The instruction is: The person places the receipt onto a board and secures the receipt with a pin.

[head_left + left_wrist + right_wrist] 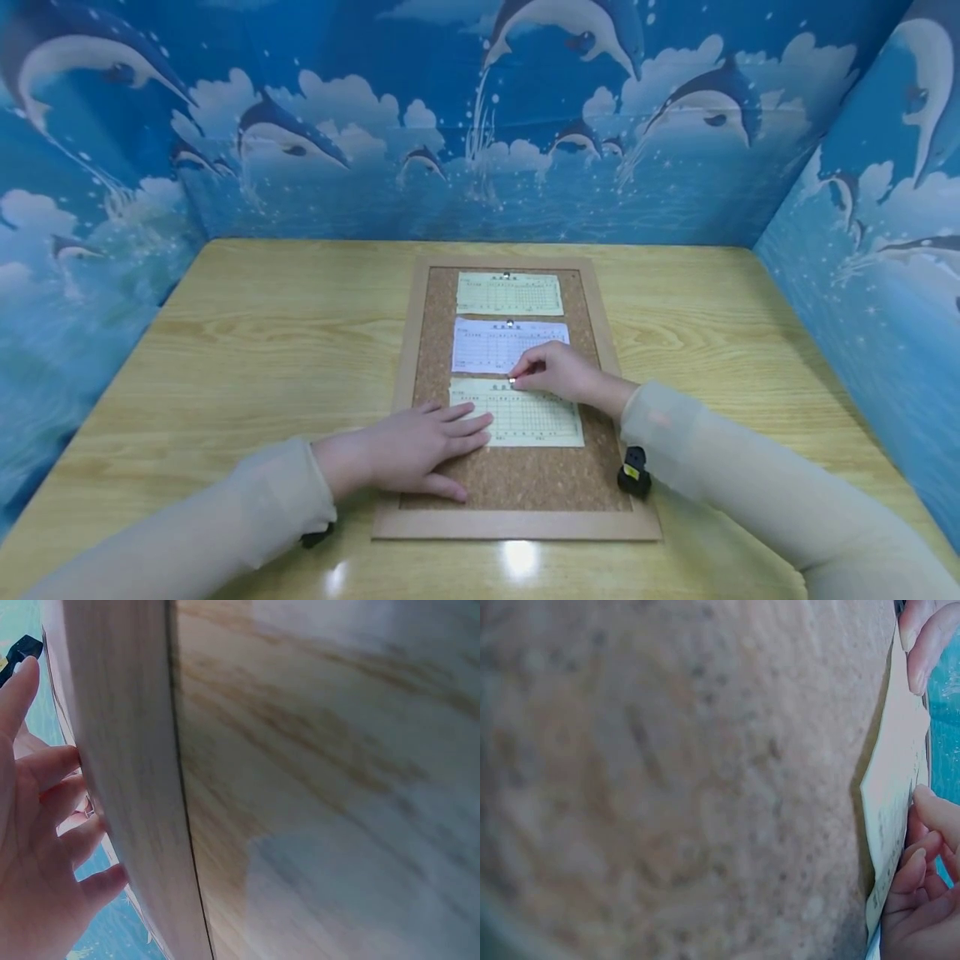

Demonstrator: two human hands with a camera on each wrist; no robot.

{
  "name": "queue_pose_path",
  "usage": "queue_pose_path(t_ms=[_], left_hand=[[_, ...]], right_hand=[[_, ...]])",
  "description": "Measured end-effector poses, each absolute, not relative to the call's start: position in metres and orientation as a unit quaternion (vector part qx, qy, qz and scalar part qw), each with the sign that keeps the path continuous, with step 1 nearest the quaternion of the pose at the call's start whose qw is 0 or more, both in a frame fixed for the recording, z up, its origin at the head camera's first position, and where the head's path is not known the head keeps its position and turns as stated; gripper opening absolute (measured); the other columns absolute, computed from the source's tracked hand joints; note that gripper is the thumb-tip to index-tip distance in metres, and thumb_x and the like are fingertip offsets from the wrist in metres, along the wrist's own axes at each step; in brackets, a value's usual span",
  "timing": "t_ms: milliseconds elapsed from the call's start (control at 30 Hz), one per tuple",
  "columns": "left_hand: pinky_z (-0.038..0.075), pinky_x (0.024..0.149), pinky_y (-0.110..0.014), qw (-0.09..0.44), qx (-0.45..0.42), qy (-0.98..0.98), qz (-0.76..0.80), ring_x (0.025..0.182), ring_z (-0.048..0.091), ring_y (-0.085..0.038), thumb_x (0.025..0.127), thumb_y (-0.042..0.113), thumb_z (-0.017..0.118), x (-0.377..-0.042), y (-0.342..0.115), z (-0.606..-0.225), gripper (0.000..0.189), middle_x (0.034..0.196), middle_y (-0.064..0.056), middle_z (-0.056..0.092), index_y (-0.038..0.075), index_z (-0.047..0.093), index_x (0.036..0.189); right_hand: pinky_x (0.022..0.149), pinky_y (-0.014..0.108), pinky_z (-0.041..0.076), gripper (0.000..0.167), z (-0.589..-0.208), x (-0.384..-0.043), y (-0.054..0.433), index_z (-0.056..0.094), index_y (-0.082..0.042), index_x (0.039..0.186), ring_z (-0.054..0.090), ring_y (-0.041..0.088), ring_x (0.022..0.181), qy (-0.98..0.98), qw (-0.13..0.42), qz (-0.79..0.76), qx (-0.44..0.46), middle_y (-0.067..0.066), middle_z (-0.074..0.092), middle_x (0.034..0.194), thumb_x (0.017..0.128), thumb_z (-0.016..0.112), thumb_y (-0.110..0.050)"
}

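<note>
A wood-framed corkboard (525, 485) lies on the table with three printed paper slips in a column. The lowest slip (536, 417) is pale yellow-green. My right hand (558, 373) pinches a small shiny thumbtack (512, 381) at that slip's top edge; the fingers partly cover it. Spread flat, my left hand (420, 446) rests on the board, fingertips on the slip's left part. A lavender slip (480, 346) and a green slip (510, 294) lie above, each with a shiny tack at its top. In the right wrist view the lowest slip's edge (889, 787) lifts off the cork.
The wood-grain table (300, 333) extends around the corkboard's frame (517, 525). Dolphin-print blue cloth walls (465, 125) stand at the back and both sides. A black wrist device (634, 473) sits by the right sleeve, over the frame's right edge.
</note>
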State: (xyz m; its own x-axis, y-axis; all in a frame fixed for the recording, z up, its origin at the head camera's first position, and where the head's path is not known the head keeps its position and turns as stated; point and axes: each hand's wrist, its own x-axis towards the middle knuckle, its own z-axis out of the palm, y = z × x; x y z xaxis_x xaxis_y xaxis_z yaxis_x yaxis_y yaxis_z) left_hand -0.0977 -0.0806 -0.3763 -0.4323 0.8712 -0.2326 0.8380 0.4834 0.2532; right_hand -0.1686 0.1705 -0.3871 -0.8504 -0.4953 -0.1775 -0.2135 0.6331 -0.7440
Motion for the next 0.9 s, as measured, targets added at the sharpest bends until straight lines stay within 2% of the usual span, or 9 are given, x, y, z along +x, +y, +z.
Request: queue_pose_path(t_ms=[900], left_hand=[[0.018, 0.107, -0.052, 0.170, 0.502, 0.847, 0.045, 0.139, 0.016, -0.027, 0.088, 0.064, 0.041, -0.0961, -0.0808, -0.3760, 0.076, 0.153, -0.001, 0.017, 0.014, 0.032, 0.145]], right_hand=[[0.071, 0.028, 0.047, 0.005, -0.3858, -0.1683, 0.1695, 0.072, -0.011, 0.088, 0.057, 0.010, 0.076, 0.885, 0.188, -0.367, -0.215, -0.005, 0.066, 0.082, 0.085, 0.069, -0.012]])
